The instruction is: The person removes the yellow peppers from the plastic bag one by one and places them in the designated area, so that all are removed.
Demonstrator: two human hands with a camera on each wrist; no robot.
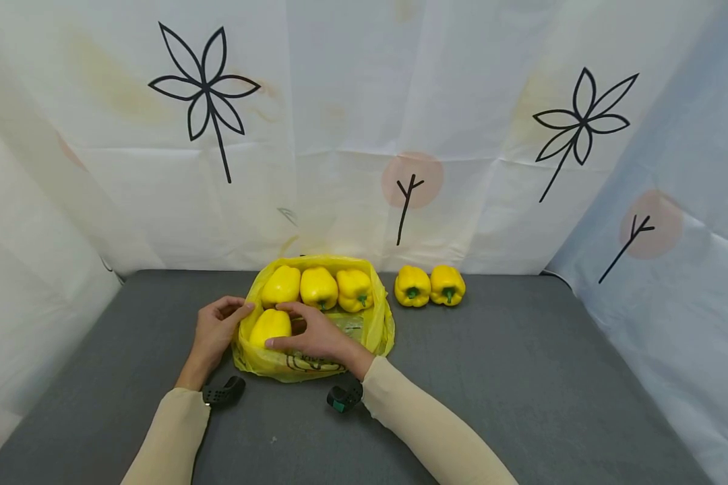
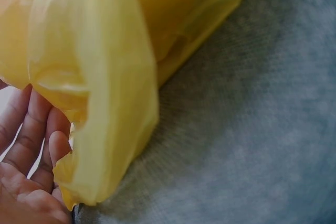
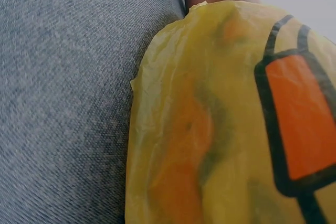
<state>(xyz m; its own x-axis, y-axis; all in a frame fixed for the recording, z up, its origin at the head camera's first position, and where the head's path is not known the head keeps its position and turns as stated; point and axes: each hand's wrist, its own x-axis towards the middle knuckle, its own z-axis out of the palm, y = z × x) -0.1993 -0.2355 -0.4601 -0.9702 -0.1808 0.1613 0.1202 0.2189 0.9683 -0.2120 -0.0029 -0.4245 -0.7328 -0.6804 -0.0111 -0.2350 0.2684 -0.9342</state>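
Observation:
A yellow plastic bag (image 1: 385, 330), its mouth spread wide, lies on the grey table with yellow bell peppers inside. Three of them form a back row: left (image 1: 281, 285), middle (image 1: 319, 288) and right (image 1: 354, 291). My right hand (image 1: 324, 333) reaches over the near rim and grips a yellow bell pepper (image 1: 269, 327) at the bag's front left, thumb on the near side, fingers on the far side. At the left rim, my left hand (image 1: 211, 331) pinches the bag's edge; the left wrist view shows its fingers (image 2: 39, 129) against the plastic (image 2: 115, 87).
Two more yellow bell peppers, one (image 1: 412, 287) beside the other (image 1: 447, 285), stand on the table right of the bag. The grey table (image 1: 522, 377) ends at a white printed curtain (image 1: 340, 101) behind, with curtain walls at both sides. Printed plastic (image 3: 231, 119) fills much of the right wrist view.

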